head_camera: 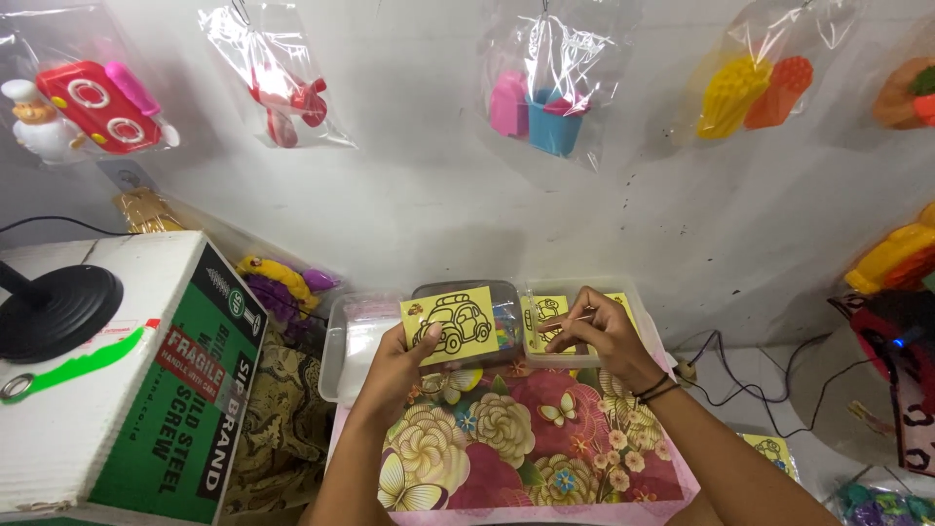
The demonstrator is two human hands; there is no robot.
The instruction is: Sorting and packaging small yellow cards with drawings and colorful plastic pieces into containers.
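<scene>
My left hand (pixel 397 368) holds up a small yellow card (pixel 450 324) with a black outline drawing of a car. My right hand (pixel 594 329) pinches a thin wooden stick (pixel 563 319), its tip pointing left toward the card. Both hands hover over the far edge of a flowered cloth (pixel 506 438) with butterflies. Behind the card sits a clear plastic box (pixel 502 312) with coloured contents, and under my right hand a clear tray (pixel 575 358) holds more yellow cards.
A green and white cardboard box (pixel 146 390) stands at left with a black round base (pixel 54 310) on top. Bagged plastic toys (pixel 545 97) hang on the white wall. Cables (pixel 740 390) and another yellow card (pixel 774 450) lie at right.
</scene>
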